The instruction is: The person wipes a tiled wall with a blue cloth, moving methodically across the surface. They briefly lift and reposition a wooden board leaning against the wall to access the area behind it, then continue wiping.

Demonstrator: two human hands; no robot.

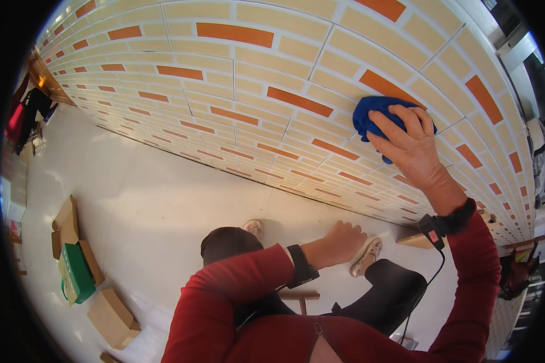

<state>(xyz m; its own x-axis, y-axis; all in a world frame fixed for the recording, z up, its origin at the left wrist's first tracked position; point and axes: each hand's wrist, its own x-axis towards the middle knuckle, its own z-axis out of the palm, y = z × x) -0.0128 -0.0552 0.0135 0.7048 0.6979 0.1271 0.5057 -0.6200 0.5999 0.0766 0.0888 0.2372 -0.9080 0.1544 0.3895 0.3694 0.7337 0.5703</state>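
Observation:
My right hand (406, 145) presses a bunched blue cloth (383, 111) against a tiled wall (281, 68) of cream brick pattern with orange bricks. The fingers spread over the cloth, which partly covers one orange brick. Lower down, in front of my body, my left hand (336, 245) is loosely curled with no object seen in it; its palm side is hidden. Each wrist wears a black strap, the right one with a small device (431, 231) and a cable.
Open cardboard boxes (111, 317) and a green box (78, 274) lie on the pale floor (141, 195) at left. A wooden stool (299, 296) shows between my legs. Dark and red items (32, 109) are at far left. A metal-framed window (520, 50) borders the wall at right.

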